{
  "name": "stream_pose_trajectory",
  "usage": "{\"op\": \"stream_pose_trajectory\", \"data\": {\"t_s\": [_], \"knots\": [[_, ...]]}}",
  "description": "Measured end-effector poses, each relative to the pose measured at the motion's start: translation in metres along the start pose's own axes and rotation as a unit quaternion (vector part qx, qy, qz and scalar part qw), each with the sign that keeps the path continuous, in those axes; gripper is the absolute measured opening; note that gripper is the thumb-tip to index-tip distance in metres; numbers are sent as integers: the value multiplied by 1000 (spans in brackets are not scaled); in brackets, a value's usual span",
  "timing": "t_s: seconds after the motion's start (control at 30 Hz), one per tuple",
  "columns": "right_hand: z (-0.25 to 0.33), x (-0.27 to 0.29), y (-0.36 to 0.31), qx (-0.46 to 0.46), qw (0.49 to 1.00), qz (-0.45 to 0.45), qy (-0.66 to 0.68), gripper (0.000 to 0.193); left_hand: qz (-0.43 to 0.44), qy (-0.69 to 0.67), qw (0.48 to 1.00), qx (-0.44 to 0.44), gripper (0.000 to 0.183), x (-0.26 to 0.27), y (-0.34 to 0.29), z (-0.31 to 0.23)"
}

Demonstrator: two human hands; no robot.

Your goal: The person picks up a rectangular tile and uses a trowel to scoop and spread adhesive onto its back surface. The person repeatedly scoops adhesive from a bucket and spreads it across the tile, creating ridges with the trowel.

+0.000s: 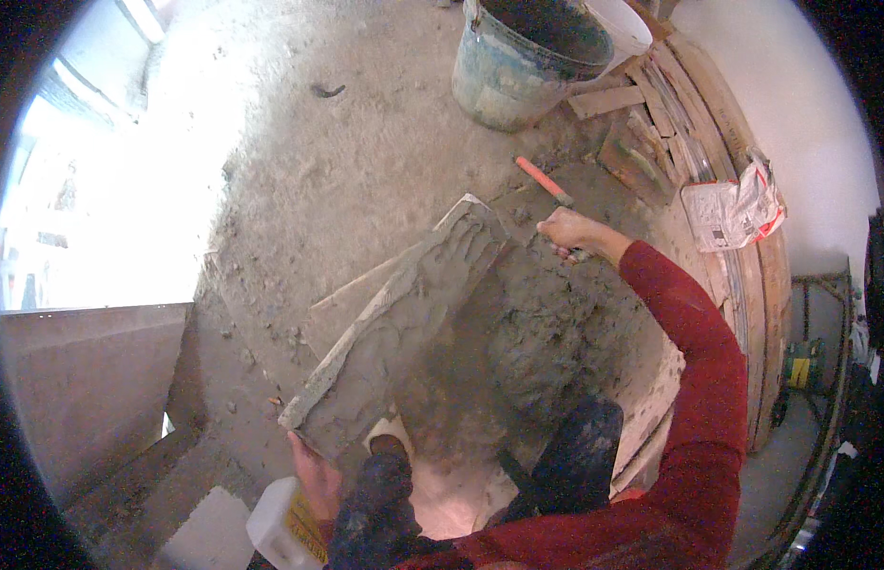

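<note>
A long rectangular slab (352, 356), spread with wet grey mortar, slants across the middle in front of me. My left hand (316, 478) grips its near-left end, the fingers partly hidden below the edge. Closed around the handle of a trowel, my right hand (573, 235) is by the slab's far-right end. The trowel's mortar-smeared blade (504, 251) is hard to tell from the mortar around it. Below my right hand lies a heap of wet mortar (556, 332). Just beyond that hand is a tool with an orange-red handle (542, 179), its head down in the mortar.
A dirty bucket (504, 81) stands at the far side, with a white one behind it. Wooden planks (694, 104) and a crumpled bag (737, 211) lie along the right wall. Beside my left leg is a white plastic jug (278, 522). A board (95, 380) rises at left.
</note>
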State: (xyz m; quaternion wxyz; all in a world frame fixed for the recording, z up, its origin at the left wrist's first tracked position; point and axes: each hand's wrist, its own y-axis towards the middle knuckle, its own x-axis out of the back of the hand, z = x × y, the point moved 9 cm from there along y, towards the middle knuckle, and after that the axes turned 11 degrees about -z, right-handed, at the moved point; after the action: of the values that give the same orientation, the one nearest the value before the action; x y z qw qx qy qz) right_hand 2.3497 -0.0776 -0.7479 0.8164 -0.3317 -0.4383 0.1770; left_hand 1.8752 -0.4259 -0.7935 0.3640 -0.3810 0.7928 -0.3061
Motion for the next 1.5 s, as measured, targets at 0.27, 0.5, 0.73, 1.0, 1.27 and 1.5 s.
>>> {"op": "stream_pose_trajectory", "data": {"t_s": [0.27,0.5,0.73,1.0,1.27,1.5], "knots": [[39,-78,-70,-59,992,97,47,24,-41,14,999,16,50,38,1,11],[7,-31,18,2,999,-29,35,34,-9,45,997,57,55,29,1,33],[62,-120,-78,31,989,141,15,28,-68,40,996,51,53,52,4,32],[-49,-60,-2,-216,952,3,217,32,-96,62,989,90,53,77,16,50],[62,-122,-116,-12,984,179,-6,33,-49,66,994,76,51,88,24,49],[10,-49,-18,-101,985,-29,136,34,40,3,998,48,52,16,-1,39]]}}
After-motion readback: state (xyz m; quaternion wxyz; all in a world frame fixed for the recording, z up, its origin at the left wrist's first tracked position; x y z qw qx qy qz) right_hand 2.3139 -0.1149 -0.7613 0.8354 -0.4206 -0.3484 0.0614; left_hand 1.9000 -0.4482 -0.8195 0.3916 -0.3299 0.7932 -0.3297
